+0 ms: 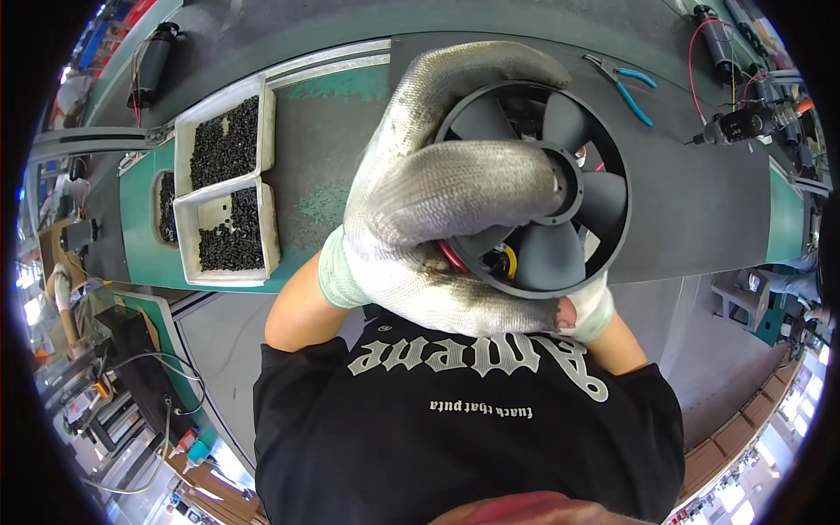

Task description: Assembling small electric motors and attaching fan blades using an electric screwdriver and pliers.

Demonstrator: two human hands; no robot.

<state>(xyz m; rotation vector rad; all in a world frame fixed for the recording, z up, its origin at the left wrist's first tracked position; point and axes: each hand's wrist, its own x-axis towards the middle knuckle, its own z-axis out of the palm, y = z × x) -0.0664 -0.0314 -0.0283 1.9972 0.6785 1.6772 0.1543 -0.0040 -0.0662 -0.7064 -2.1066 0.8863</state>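
A round dark grey axial fan (549,255) with several blades is held up close in front of my chest. My left hand (411,210), in a soiled whitish knit glove, grips its ring; one finger reaches across to the hub, another curls over the far rim. Between the blades show a yellow ring (510,261) and a bit of red wire (453,255). Behind the fan's near right rim is my right hand (591,310), also gloved, with a patch of bare skin showing. Its fingers are mostly hidden by the fan.
Two white bins (269,223) of small black parts stand at the bench's left. Blue-handled pliers (626,83) lie at the far right, near a power screwdriver (744,125) with a red wire. A dark cylinder (154,66) stands far left. A grey stool (739,297) is at right.
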